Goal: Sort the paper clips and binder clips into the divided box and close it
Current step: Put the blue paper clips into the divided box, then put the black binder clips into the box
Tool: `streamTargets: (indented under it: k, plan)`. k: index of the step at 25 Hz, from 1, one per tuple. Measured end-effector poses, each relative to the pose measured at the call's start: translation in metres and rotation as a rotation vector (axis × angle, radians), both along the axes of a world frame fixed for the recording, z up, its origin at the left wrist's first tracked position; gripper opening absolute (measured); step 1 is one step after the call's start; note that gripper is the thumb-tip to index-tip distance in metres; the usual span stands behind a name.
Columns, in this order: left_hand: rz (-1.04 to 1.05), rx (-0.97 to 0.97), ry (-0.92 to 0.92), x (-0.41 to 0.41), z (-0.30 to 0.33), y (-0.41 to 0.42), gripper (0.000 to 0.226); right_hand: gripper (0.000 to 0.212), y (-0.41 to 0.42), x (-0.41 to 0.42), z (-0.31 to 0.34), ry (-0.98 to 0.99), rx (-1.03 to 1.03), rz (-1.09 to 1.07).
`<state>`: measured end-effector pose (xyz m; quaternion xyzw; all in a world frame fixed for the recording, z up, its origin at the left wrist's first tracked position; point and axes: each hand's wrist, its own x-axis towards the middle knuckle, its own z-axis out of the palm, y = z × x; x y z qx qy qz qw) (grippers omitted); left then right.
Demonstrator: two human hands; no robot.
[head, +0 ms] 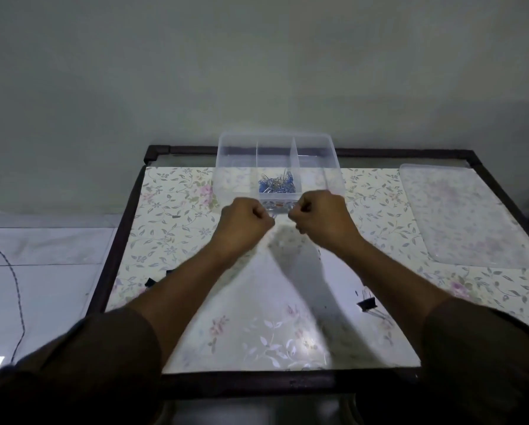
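1. Box: clear, three compartments, lid off, at the far middle of the counter. Middle compartment holds a heap of paper clips, blue and silver. Left and right compartments look bare, though the clear walls make this hard to confirm.

2. Lid: clear, flat on the counter, well to the right of the box, apart from it.

3. Binder clips, loose: one black clip on the near right of the counter, handles up; dark shapes at the near left edge and one small dark piece left of the hands, probably more binder clips, too blurred to confirm.

4. Left hand: fingers curled tight into a fist, just in front of the box's near wall. Something small may be pinched at the fingertips; contents cannot be made out.

5. Right hand: fingers likewise curled, just beside the left hand, at the same wall. A faint glint lies between the two hands, possibly paper clips; not certain.

6. Progress, as judged: paper clips largely sorted into the middle compartment. Binder clips not yet boxed. Lid not yet on.

7. Remaining: drop whatever the hands carry, gather binder clips into a separate compartment, fetch lid, close box.
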<state>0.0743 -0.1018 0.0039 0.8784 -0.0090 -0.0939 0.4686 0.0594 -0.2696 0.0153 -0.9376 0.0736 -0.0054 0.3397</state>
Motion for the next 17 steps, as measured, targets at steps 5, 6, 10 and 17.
streamTargets:
  k: [5,6,10,17]
  plan:
    - [0.104,-0.003,-0.02,0.066,0.013,-0.024,0.016,0.011,0.001,0.059,0.009,0.001,0.278,-0.175]
    - [0.102,0.034,-0.022,0.072,0.01,-0.027,0.014,0.009,0.001,0.064,0.006,0.009,0.296,-0.174]
    - [0.053,0.115,-0.062,0.078,0.0,-0.025,0.01,0.008,-0.003,0.068,-0.005,0.027,0.341,-0.208]
    - [0.023,0.154,-0.044,0.0,0.015,0.04,0.017,0.007,0.024,-0.006,-0.003,0.023,0.222,0.046]
